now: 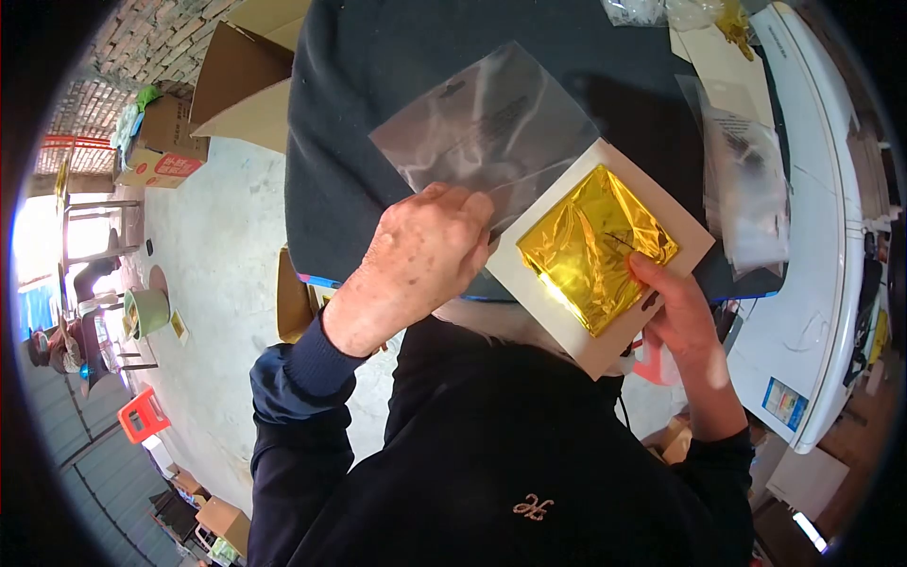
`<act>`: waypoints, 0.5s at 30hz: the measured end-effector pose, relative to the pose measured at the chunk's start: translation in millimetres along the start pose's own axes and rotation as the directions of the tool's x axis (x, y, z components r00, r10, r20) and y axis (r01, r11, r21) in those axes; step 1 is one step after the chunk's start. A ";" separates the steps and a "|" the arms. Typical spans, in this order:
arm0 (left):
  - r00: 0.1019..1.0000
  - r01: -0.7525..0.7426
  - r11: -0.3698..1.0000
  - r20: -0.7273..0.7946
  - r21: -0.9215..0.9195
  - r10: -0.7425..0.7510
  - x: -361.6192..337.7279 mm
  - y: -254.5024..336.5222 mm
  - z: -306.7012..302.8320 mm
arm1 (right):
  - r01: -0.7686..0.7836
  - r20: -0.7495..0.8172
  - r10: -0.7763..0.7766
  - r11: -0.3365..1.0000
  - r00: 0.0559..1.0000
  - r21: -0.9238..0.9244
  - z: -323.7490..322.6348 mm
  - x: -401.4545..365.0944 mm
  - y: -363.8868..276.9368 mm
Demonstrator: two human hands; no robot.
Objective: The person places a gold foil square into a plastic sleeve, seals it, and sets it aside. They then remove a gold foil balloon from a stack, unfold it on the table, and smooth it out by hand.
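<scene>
My right hand [675, 307] grips a white card [688, 231] by its lower right side. On the card lies a folded gold foil sheet [590, 246], pressed down by my right thumb. My left hand [435, 236] has its fingers curled together at the near edge of a clear plastic bag [491, 123]. That bag spreads flat over the dark cloth and has a hang slot near its far left edge. The card's upper left edge meets the bag beside my left fingers. What the left fingertips pinch is partly hidden behind the hand.
A dark cloth [378, 57] covers the table. Stacked clear bags [746, 189] lie at its right, near a white appliance [803, 283]. Cardboard boxes [241, 80] stand at the left, and a red stool [142, 416] is on the floor.
</scene>
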State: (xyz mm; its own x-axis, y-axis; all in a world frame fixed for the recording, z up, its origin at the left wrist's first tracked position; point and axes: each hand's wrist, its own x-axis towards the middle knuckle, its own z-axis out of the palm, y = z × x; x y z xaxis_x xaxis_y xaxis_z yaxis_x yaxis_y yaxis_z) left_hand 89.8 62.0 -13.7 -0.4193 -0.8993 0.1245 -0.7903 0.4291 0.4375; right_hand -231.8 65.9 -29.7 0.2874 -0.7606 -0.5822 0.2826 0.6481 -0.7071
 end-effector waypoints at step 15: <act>0.998 0.060 0.994 -0.029 -0.092 -0.063 3.0 7.9 6.9 | -0.004 -0.011 0.006 0.981 1.000 0.193 19.9 1.0 29.2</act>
State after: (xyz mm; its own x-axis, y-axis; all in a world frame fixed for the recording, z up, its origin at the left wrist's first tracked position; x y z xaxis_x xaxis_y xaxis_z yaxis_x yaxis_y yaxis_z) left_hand 79.3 63.2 -15.9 -0.3555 -0.9267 0.1221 -0.7698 0.3644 0.5240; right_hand -205.0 84.9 -42.9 0.2789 -0.7570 -0.5909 0.4529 0.6463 -0.6142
